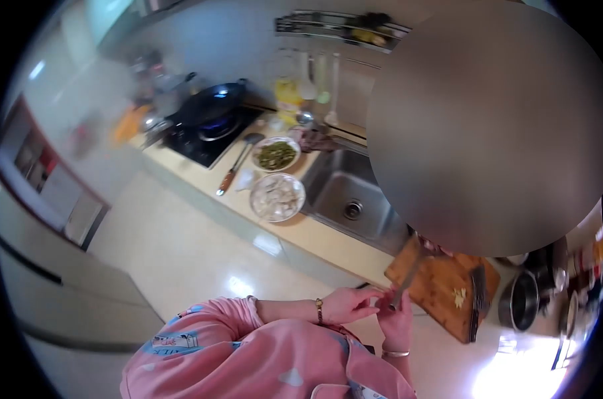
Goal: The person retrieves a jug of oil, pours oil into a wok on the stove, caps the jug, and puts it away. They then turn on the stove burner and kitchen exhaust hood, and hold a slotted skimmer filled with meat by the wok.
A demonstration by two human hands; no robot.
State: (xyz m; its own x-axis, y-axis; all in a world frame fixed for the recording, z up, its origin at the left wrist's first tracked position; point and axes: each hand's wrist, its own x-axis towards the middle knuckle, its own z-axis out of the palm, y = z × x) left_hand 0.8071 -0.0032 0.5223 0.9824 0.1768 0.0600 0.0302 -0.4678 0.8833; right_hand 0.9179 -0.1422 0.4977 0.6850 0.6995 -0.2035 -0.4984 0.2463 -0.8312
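Observation:
My left hand (351, 305), with a beaded bracelet at the wrist, reaches in from the left, its fingers apart and nothing visible in them. Right beside it, my right hand (396, 322), with a bangle, is closed on a long narrow knife-like tool (408, 280), whose far end reaches over the board and is blurred. The wooden cutting board (434, 290) lies at the counter's edge. Pale chopped pieces (460, 296) and a long dark object (478, 302) rest on it. Reddish meat (431, 246) shows at its upper edge, partly hidden by the blurred area.
A steel sink (348, 193) is left of the board. Further left are a plate of sliced white food (277, 197), a plate of green food (275, 155), a spatula (238, 163) and a black wok (212, 104) over a lit burner. A pot (519, 300) stands right.

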